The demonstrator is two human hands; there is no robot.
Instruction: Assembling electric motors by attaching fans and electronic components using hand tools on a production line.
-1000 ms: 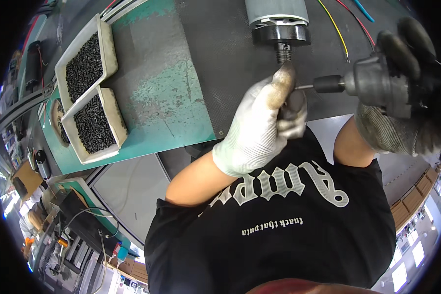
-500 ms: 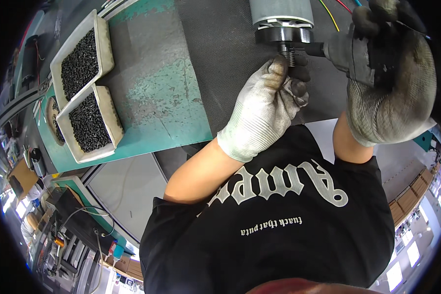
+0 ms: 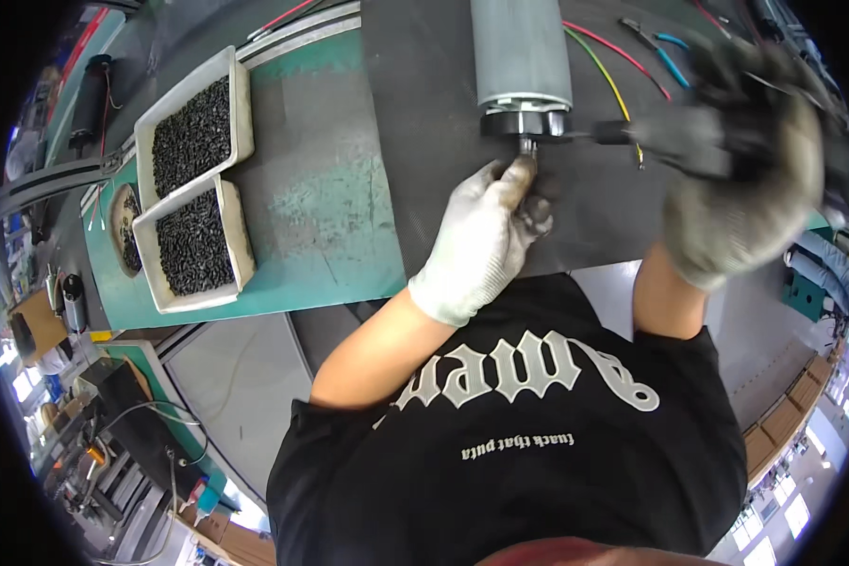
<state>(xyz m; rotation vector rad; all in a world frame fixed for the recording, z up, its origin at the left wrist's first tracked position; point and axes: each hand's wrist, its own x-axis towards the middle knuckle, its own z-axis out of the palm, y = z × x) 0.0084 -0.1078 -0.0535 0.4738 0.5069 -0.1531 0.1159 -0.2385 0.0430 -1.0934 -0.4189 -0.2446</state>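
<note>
A grey cylindrical motor lies on the dark mat, its black end collar facing me. From the collar a metal shaft sticks out, and my left hand, in a grey-white glove with darkened fingertips, pinches its end between thumb and fingers. My right hand, gloved and smeared by motion, grips a dark power screwdriver. The driver's thin bit points left, its tip at the right edge of the collar; whether it touches cannot be made out.
Two white trays of small black parts stand at the left on a worn green mat, beside a round dish. Red and yellow-green wires lie right of the motor, near blue-handled pliers. Another dark motor lies far left.
The view has shifted, showing more of the motor, the wires and the pliers. The screwdriver has drawn back rightward from the shaft, its bit now at the collar's edge. My left hand keeps its pinch.
</note>
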